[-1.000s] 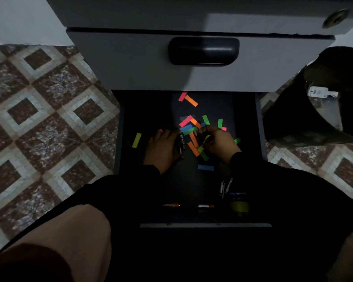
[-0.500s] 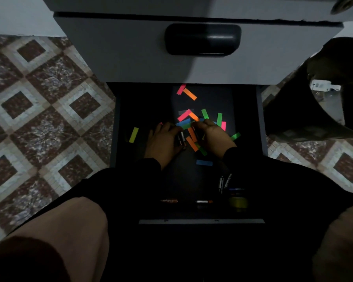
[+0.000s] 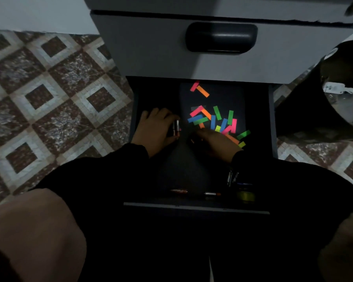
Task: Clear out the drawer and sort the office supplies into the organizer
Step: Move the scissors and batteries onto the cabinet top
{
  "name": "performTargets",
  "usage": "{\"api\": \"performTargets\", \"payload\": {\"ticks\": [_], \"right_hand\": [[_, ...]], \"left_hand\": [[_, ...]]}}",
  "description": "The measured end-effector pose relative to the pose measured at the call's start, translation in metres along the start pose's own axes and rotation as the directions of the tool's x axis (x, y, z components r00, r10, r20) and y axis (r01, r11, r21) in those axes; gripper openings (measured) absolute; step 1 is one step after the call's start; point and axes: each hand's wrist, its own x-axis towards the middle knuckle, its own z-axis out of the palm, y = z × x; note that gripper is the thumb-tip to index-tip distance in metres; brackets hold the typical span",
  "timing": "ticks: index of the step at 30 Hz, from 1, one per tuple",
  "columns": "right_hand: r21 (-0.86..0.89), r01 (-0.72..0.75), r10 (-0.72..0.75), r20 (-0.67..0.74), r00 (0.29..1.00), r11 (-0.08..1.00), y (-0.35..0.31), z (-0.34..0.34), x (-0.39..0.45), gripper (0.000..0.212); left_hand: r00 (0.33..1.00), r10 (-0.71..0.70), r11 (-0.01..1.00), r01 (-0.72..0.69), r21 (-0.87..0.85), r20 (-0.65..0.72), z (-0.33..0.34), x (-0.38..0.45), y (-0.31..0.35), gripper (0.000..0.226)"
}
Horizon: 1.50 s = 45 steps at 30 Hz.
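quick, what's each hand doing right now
Left hand: fingers curled round a few small batteries.
Right hand: lies over the coloured paper strips in the drawer; grip cannot be told.

Closed drawer (image 3: 192, 58) overhangs open drawer (image 3: 196, 206) rear; bare floor between hands; bin (image 3: 314, 110) right
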Motion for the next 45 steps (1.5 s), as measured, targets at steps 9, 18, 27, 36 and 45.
{"api": "performTargets", "payload": {"ticks": [9, 18, 27, 36, 45], "right_hand": [[-0.311, 0.302, -0.165, 0.398, 0.902, 0.901, -0.027, 0.039, -0.014, 0.044], [-0.26, 0.366, -0.232, 0.428, 0.873, 0.894, -0.038, 0.048, -0.007, 0.046], [-0.315, 0.411, -0.237, 0.468, 0.852, 0.855, -0.034, 0.049, -0.002, 0.05], [-0.259, 0.534, -0.346, 0.527, 0.776, 0.804, -0.046, 0.053, -0.006, 0.046], [-0.317, 0.585, -0.352, 0.558, 0.751, 0.746, -0.048, 0.054, -0.011, 0.044]], "left_hand": [[0.993, 0.114, 0.983, -0.113, 0.142, 0.002, -0.027, -0.039, -0.032, 0.051], [0.987, 0.152, 0.961, -0.16, 0.225, 0.054, -0.019, -0.045, -0.046, 0.049], [0.993, 0.083, 0.977, -0.098, 0.192, 0.083, -0.007, -0.04, -0.041, 0.05], [0.993, 0.077, 0.977, -0.093, 0.191, 0.09, -0.002, -0.037, -0.04, 0.048], [0.994, 0.1, 0.979, -0.106, 0.175, 0.038, 0.001, -0.038, -0.043, 0.047]]}}
